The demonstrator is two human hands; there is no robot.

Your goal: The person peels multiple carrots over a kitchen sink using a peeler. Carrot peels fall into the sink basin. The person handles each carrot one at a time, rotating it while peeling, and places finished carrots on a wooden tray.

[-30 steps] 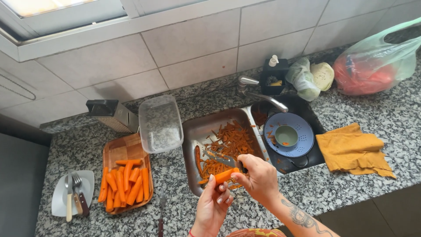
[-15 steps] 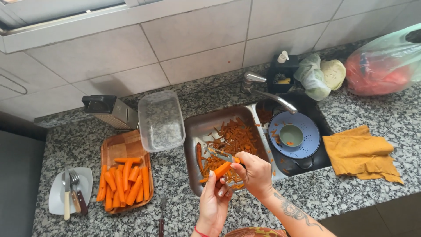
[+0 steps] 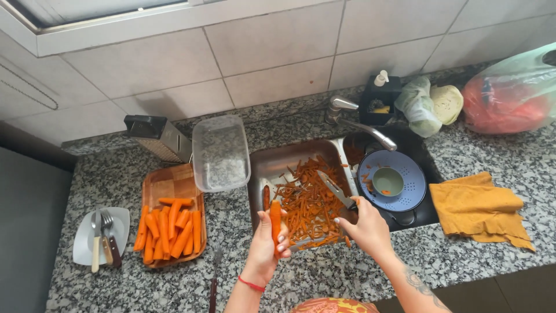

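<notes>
A speckled grey granite counter (image 3: pixel 359 272) runs under a pale tiled wall (image 3: pixel 260 64), with a steel sink tray (image 3: pixel 278 165) full of orange peelings. Over its near edge, the left hand (image 3: pixel 267 243) grips an upright peeled orange carrot (image 3: pixel 276 223); the right hand (image 3: pixel 366 227) is closed around a steel-bladed knife (image 3: pixel 335 190). A red-filled clear plastic bag (image 3: pixel 512 98) sits far right.

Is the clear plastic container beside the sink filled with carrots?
No: the clear plastic container looks empty, while the peeled carrots lie piled on the wooden tray to its left.
</notes>
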